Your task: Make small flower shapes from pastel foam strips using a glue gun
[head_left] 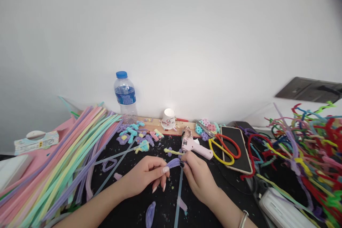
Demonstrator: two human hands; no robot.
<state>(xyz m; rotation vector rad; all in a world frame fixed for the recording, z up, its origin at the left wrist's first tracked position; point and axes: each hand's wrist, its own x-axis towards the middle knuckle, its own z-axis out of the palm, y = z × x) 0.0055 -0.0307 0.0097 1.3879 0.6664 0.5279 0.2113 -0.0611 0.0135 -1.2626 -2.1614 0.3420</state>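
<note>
A short bent piece of purple pipe cleaner (pixel 173 163) stretches between my two hands over the black table. My left hand (pixel 152 174) pinches its left end between thumb and forefinger, the other fingers curled loosely below. Thumb and fingers of my right hand (pixel 198 175) close on its right end. Just beyond the right hand lies a pink glue gun (pixel 196 146), its tip dark and stained. A pale yellow pipe cleaner piece (pixel 172 151) rests between the glue gun and my hands. Nearer to me lies a loose purple loop (pixel 150 214).
Long pastel pipe cleaners (pixel 80 156) are heaped at left, tangled bright ones (pixel 307 142) at right. Small pipe-cleaner flowers (pixel 130 133), a water bottle (pixel 125 94) and a paper cup (pixel 169 118) stand or lie along the back. Scissors (pixel 223 149) rest partly on a phone (pixel 242 155).
</note>
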